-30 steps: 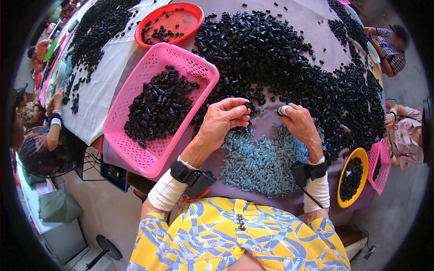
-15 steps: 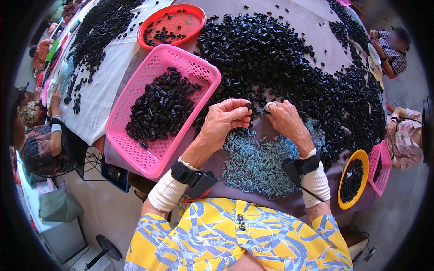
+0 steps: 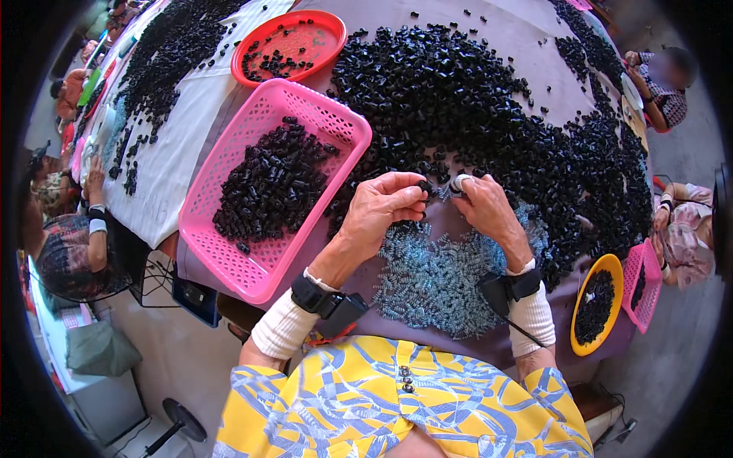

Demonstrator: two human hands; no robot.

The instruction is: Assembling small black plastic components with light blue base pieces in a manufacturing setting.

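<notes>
Over the near part of the heap, my left hand [image 3: 374,210] pinches a small black plastic piece [image 3: 425,186] between thumb and fingers. Just to its right my right hand [image 3: 489,206], with a white wrap on one fingertip, is closed on a small coil spring [image 3: 443,191] that points toward the black piece. Whether the spring touches the piece I cannot tell. Below both hands lies a spread of pale bluish coil springs [image 3: 435,282]. Beyond them rises a big heap of black plastic pieces [image 3: 427,84].
A pink basket [image 3: 217,263] of black pieces stands left of my hands, a red tray [image 3: 321,38] behind it. At right are a yellow bowl [image 3: 579,336] and another pink basket [image 3: 649,298]. Other people sit around the table; a second black pile [image 3: 172,61] lies far left.
A spring now shows between my hands at the right fingertips. My right hand has turned slightly and my left has shifted a little; both stay close together.
</notes>
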